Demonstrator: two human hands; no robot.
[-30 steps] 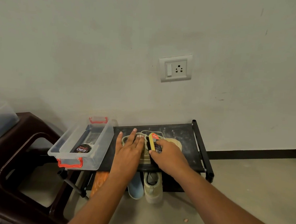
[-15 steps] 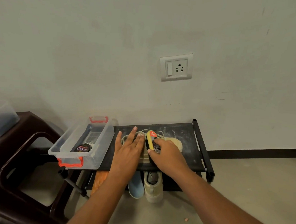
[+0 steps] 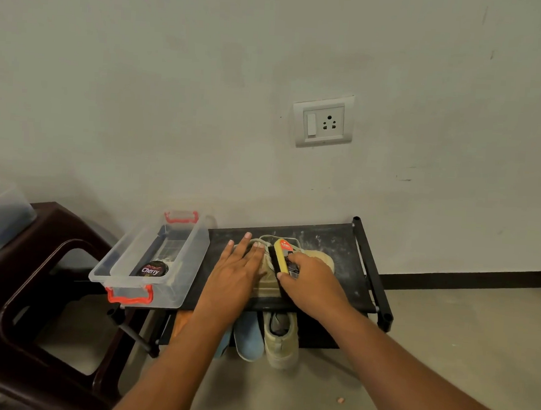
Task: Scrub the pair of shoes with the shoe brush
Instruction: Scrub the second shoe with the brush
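Note:
A pale beige shoe (image 3: 323, 259) lies on the top of a low black shoe rack (image 3: 337, 241), mostly covered by both hands. My left hand (image 3: 237, 273) presses flat on the shoe with straight fingers. My right hand (image 3: 313, 283) grips a yellow shoe brush (image 3: 282, 253) with black bristles and a red label, held against the shoe's middle. A second beige shoe (image 3: 282, 340) stands on the rack's lower level, heel toward me.
A clear plastic box (image 3: 174, 281) with red handles holds a black polish tin (image 3: 152, 269) at the rack's left end. A dark brown plastic stool (image 3: 33, 284) stands left. A blue shoe (image 3: 248, 339) sits beside the lower beige one. The wall with a socket (image 3: 323, 122) is close behind.
The brush in my right hand has slid a little to the left across the shoe. My left hand stays pressed in place.

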